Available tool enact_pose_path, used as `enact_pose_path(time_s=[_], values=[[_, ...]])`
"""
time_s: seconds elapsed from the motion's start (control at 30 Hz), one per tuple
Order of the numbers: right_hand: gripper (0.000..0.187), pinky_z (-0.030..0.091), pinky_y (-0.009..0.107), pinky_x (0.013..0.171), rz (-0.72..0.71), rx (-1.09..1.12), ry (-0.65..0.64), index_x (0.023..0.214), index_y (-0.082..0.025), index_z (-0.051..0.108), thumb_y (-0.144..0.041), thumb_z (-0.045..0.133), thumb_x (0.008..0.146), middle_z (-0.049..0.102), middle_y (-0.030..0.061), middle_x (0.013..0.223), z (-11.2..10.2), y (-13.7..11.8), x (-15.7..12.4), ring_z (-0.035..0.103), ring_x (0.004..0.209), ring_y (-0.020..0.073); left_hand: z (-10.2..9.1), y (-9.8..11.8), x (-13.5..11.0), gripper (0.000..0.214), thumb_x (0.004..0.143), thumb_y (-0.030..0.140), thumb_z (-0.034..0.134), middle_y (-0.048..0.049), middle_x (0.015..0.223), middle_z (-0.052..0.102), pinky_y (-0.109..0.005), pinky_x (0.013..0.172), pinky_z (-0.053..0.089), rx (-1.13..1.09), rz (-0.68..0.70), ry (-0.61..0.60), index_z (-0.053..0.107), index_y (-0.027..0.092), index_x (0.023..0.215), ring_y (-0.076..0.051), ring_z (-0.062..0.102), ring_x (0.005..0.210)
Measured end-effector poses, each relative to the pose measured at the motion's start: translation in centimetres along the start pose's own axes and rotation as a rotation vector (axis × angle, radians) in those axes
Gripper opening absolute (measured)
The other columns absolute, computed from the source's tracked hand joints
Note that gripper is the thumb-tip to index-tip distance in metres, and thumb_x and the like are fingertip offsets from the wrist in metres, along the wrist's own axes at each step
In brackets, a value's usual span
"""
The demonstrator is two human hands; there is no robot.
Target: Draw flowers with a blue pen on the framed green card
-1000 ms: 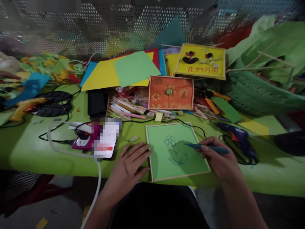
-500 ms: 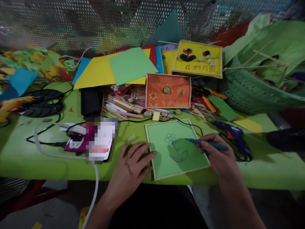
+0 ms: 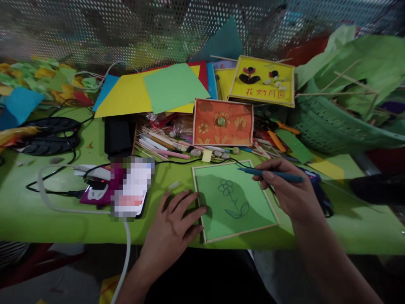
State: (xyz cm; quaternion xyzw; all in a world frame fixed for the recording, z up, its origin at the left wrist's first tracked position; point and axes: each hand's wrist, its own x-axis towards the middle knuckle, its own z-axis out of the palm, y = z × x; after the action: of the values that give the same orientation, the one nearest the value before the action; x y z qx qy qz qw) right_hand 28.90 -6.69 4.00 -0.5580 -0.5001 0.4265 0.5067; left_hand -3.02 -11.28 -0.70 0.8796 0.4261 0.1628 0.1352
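Roughly outline stage, by the look of it. Palm-down on the desk (image 3: 47, 215): left hand (image 3: 177, 219), fingers (image 3: 190, 214) spread and flat, gripping nothing, tips touching the left edge of the framed green card (image 3: 209, 190). Card flat at the near desk edge, between both hands. Drawn on it in blue line: one flower (image 3: 232, 198) with round petals, a stem and two leaves at the base. No colour fill, rest of the card bare. Above the card's top right corner: right hand (image 3: 284, 190), fingers closed around a blue pen (image 3: 291, 177), tip pointing left and held off the paper. Going by the orange picture (image 3: 223, 122) and yellow picture (image 3: 262, 82) behind, both with small stones stuck on: decoration probably left to do, nothing glued on here yet.

Containers, left to right:
- Heap of sticks and pens (image 3: 164, 141) mid-desk. Can't tell whether in a tray or loose.
- Far right, green plastic basket (image 3: 332, 126), stuffed with green paper (image 3: 373, 63) and thin wooden sticks.

Blue glue gun (image 3: 321, 192) on the desk just behind the right hand.
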Motion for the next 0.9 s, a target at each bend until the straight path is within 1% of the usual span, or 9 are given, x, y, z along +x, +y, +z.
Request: enact_pose_path(time_s=[0.13,0.3,0.43,0.53,0.67,0.9], values=[[0.024,0.049,0.030,0.058,-0.024,0.018,0.009,0.096,-0.022,0.077,-0.043,0.083,0.085,0.071,0.0039,0.080,0.9,0.8,0.8,0.064,0.069,0.0180,-0.1,0.2,0.1,0.039,0.100,0.034,0.062,0.0018,0.153,0.058,-0.064,0.124,0.032,-0.003,-0.005,-0.008,0.060,0.041,0.139,-0.031,0.053,0.142],[0.024,0.049,0.028,0.055,-0.006,0.017,0.044,0.094,-0.021,0.076,-0.042,0.083,0.084,0.069,0.0038,0.077,0.6,1.8,0.9,0.062,0.066,0.0168,-0.3,0.4,0.2,0.038,0.101,0.038,0.062,0.0020,0.153,0.058,-0.065,0.124,0.032,-0.008,-0.018,-0.002,0.061,0.041,0.139,-0.031,0.053,0.141],[0.020,0.046,0.026,0.054,0.013,0.093,0.066,0.093,-0.023,0.077,-0.039,0.084,0.083,0.066,0.0021,0.075,0.1,1.6,0.8,0.060,0.064,0.0151,0.0,0.5,0.2,0.041,0.100,0.041,0.064,0.0018,0.154,0.058,-0.066,0.123,0.034,0.027,-0.009,-0.013,0.060,0.041,0.141,-0.032,0.054,0.141],[0.021,0.046,0.027,0.055,0.008,0.123,0.081,0.093,-0.022,0.078,-0.039,0.085,0.082,0.066,0.0025,0.076,0.1,1.4,0.7,0.059,0.064,0.0148,0.2,0.5,0.2,0.041,0.099,0.039,0.066,0.0020,0.154,0.058,-0.067,0.122,0.035,0.047,-0.014,0.007,0.060,0.041,0.140,-0.032,0.055,0.139],[0.022,0.046,0.026,0.055,0.000,0.124,0.102,0.092,-0.023,0.077,-0.040,0.086,0.080,0.067,0.0025,0.076,0.1,1.4,0.8,0.058,0.064,0.0150,0.3,0.5,0.2,0.044,0.097,0.039,0.069,0.0013,0.153,0.058,-0.069,0.118,0.039,0.095,0.015,0.017,0.060,0.040,0.140,-0.033,0.056,0.138],[0.022,0.047,0.027,0.054,-0.012,0.125,0.133,0.089,-0.023,0.077,-0.039,0.086,0.078,0.065,0.0028,0.075,0.4,1.2,0.4,0.057,0.062,0.0157,0.1,0.5,0.2,0.045,0.097,0.044,0.068,0.0019,0.153,0.058,-0.068,0.119,0.040,0.058,-0.001,0.029,0.060,0.042,0.141,-0.031,0.056,0.138]])
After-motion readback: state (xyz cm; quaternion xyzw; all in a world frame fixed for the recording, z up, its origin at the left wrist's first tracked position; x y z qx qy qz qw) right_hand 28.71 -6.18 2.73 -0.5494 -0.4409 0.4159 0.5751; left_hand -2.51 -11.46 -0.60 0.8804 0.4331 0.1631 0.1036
